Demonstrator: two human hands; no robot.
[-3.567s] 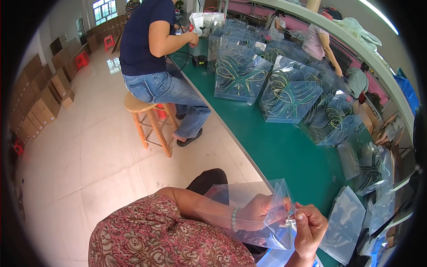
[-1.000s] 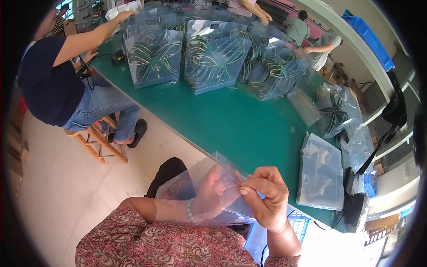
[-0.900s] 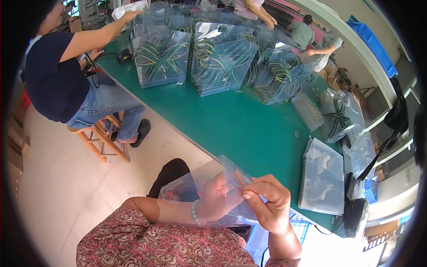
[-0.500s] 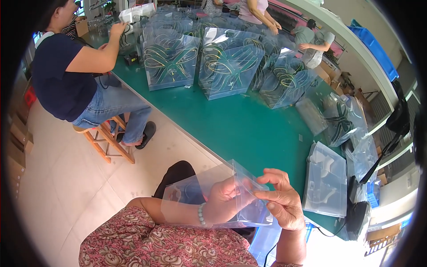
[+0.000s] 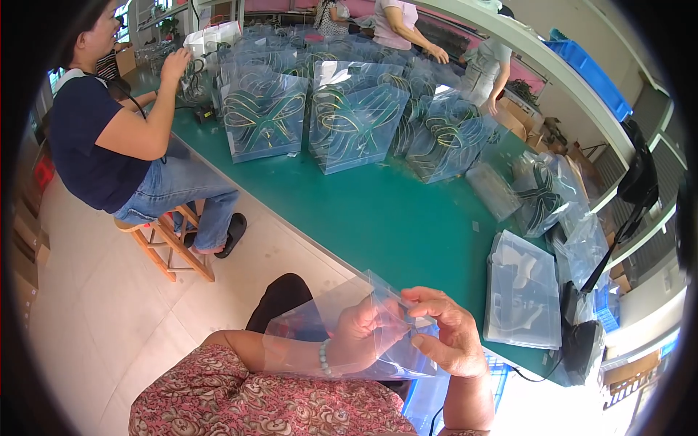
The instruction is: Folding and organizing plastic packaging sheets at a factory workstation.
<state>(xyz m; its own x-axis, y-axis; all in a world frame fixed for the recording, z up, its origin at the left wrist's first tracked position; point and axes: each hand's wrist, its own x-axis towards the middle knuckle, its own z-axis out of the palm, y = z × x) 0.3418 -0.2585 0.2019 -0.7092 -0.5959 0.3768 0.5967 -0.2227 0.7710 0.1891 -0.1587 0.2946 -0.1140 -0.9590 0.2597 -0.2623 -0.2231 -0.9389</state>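
A clear plastic box [image 5: 309, 327], thin-walled and open at one end, lies across my lap at the table edge. My left hand [image 5: 363, 330] reaches inside it, fingers curled, seen through the plastic. Whether those fingers pinch anything is unclear. At the box's right end, my right hand [image 5: 454, 334] has its thumb and bent fingers around the edge of the plastic, with a gap between thumb and forefinger. On the table, right of my hands, lies a stack of flat clear plastic boxes [image 5: 520, 305].
On the green table [image 5: 342, 225] stand several clear bags [image 5: 356, 123] holding green and gold looped ribbons. A co-worker [image 5: 102, 145] sits on a wooden stool [image 5: 163, 247] at left. Others stand at the far side. A blue crate [image 5: 589, 76] rests on the overhead shelf.
My right thumb and forefinger have moved apart at the box's edge. My left hand stays inside the box. The view has shifted slightly, and the co-worker at left has raised their head.
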